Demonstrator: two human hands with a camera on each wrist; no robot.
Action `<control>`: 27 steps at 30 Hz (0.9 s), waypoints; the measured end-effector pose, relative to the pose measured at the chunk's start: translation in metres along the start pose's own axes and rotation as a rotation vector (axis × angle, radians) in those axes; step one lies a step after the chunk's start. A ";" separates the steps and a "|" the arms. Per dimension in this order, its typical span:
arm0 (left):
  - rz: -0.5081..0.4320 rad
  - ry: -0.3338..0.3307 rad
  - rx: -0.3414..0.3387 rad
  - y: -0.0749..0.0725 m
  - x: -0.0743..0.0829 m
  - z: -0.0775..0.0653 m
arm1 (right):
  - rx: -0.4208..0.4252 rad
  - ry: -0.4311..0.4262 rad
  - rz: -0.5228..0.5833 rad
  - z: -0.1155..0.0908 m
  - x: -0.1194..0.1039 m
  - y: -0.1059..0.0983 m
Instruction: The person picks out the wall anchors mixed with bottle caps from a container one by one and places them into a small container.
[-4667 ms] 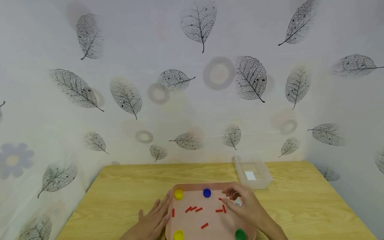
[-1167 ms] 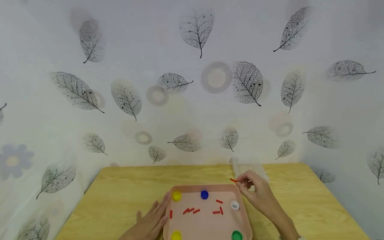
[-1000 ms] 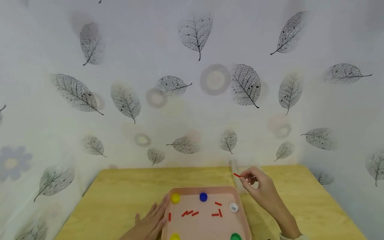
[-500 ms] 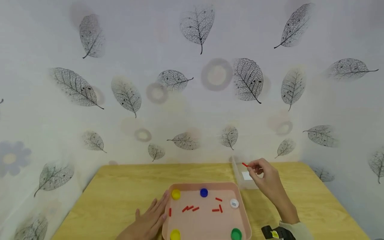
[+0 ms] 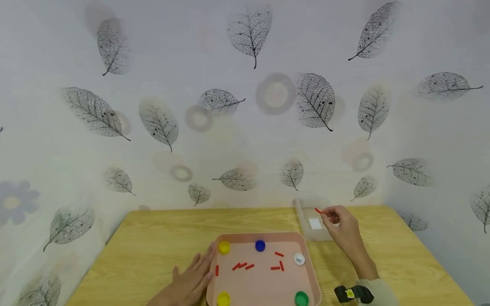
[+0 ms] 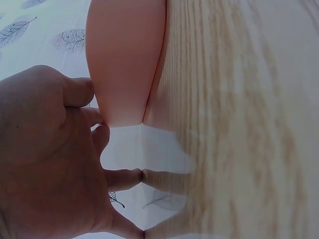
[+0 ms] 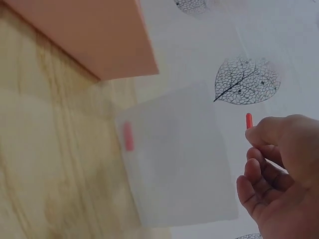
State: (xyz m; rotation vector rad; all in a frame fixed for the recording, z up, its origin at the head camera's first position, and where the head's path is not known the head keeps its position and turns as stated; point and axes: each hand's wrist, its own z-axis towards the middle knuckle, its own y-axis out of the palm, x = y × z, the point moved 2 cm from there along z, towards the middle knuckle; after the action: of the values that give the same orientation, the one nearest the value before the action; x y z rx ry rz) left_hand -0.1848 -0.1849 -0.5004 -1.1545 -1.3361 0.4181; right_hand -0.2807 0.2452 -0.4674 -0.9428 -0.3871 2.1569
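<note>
My right hand (image 5: 342, 227) pinches a small red stick (image 5: 318, 211) between thumb and fingertips, above a frosted plastic box (image 5: 302, 216) behind the tray. In the right wrist view, the red stick (image 7: 248, 121) points up from the fingertips, and another red piece (image 7: 128, 136) shows through the box wall. My left hand (image 5: 191, 278) lies against the left side of a pink tray (image 5: 264, 284), fingers extended and spread. Several red sticks (image 5: 249, 266) lie scattered in the tray. Up close in the left wrist view, the left fingers (image 6: 122, 179) touch the table and the tray side.
Round caps line the tray: yellow (image 5: 224, 247) at back left, blue (image 5: 260, 245) at the back, white (image 5: 299, 259) on the right, green (image 5: 301, 298) at front right, another yellow cap (image 5: 223, 298) at front left. A leaf-patterned wall covering (image 5: 245, 140) rises behind the wooden table (image 5: 160, 229).
The red stick from the front middle of the tray is now in my right hand, which has moved back and right over the box. My left hand stays at the tray's side.
</note>
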 end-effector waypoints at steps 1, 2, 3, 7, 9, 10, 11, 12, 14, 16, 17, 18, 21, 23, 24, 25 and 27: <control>0.001 0.002 0.001 0.000 0.000 0.000 | -0.003 0.008 -0.006 -0.001 0.002 0.001; 0.006 0.005 0.000 0.001 0.000 -0.001 | -0.006 0.014 -0.014 -0.001 0.004 0.002; 0.002 0.005 -0.001 0.001 0.000 -0.001 | -0.009 0.019 -0.024 -0.002 0.006 0.003; 0.015 0.005 0.001 0.005 -0.002 -0.003 | -0.023 0.033 -0.037 -0.006 0.011 0.007; 0.016 -0.013 0.001 0.006 -0.002 -0.003 | -0.027 0.031 -0.038 -0.008 0.012 0.008; 0.019 -0.018 0.002 0.007 -0.003 -0.003 | -0.028 0.029 -0.040 -0.008 0.011 0.009; 0.024 -0.020 0.005 0.007 -0.003 -0.003 | -0.030 0.026 -0.041 -0.008 0.011 0.009; 0.025 -0.024 0.007 0.007 -0.003 -0.003 | -0.031 0.022 -0.043 -0.008 0.011 0.010; 0.011 -0.035 0.007 0.007 -0.003 -0.002 | -0.032 0.015 -0.047 -0.008 0.011 0.011; 0.006 -0.030 0.009 0.007 -0.003 -0.002 | -0.032 0.007 -0.052 -0.007 0.011 0.012; 0.007 -0.030 0.010 0.006 -0.003 -0.002 | -0.030 0.005 -0.051 -0.007 0.012 0.012; 0.007 -0.032 0.009 0.006 -0.003 -0.002 | -0.028 0.000 -0.055 -0.007 0.012 0.012; 0.014 -0.033 0.007 0.005 -0.003 -0.001 | -0.017 -0.010 -0.058 -0.006 0.013 0.011; 0.019 -0.038 0.006 0.004 -0.003 -0.001 | -0.007 -0.014 -0.060 -0.006 0.013 0.011; 0.020 -0.039 0.004 0.004 -0.002 -0.001 | -0.002 -0.017 -0.060 -0.006 0.014 0.011; 0.019 -0.040 0.004 0.004 -0.002 -0.001 | 0.002 -0.017 -0.059 -0.006 0.014 0.010; 0.023 -0.041 0.002 0.004 -0.001 0.000 | 0.009 -0.017 -0.057 -0.006 0.014 0.009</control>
State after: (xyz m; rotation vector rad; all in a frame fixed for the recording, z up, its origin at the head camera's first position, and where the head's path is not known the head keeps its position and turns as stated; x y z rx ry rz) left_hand -0.1834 -0.1839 -0.5038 -1.1664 -1.3586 0.4617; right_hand -0.2876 0.2493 -0.4835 -0.8979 -0.4075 2.1149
